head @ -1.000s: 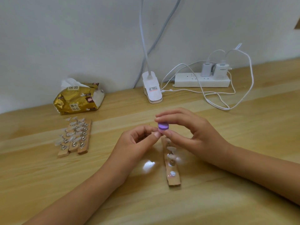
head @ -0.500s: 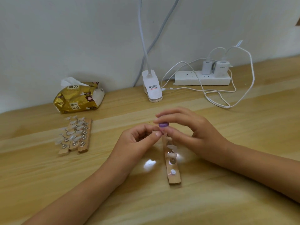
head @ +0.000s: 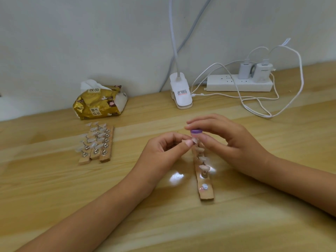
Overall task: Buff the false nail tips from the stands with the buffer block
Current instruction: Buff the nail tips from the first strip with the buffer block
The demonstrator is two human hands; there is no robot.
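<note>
Buffing at the pale wooden desk [head: 54, 188]
Left hand [head: 163, 151] pinches a small translucent false nail tip [head: 193, 141]; right hand [head: 231, 140] grips the small purple buffer block [head: 196, 131] just above it.

Bare desk [head: 54, 188] (left of forearm [head: 101, 211])

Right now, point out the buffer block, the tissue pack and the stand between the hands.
buffer block [head: 196, 131], head view, purple top edge.
tissue pack [head: 98, 104], head view, gold front panel.
stand [head: 206, 194], head view, bare wooden near end.
</note>
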